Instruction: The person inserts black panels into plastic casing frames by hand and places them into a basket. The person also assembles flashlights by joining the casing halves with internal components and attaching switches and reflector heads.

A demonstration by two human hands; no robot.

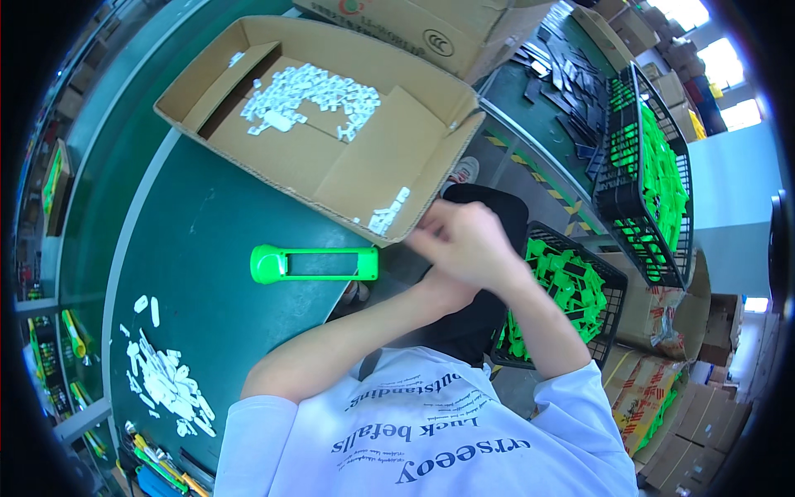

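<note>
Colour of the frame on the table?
The frame is bright green, best seen in the head view.

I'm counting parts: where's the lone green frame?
The green frame lies left of centre in the head view, on the table at its edge, beside the carton.

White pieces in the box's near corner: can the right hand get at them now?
Probably yes: the right hand is right by that corner, and the box is open above the white pieces. Only its wall seems in the way, so the hand may need to lift over.
</note>
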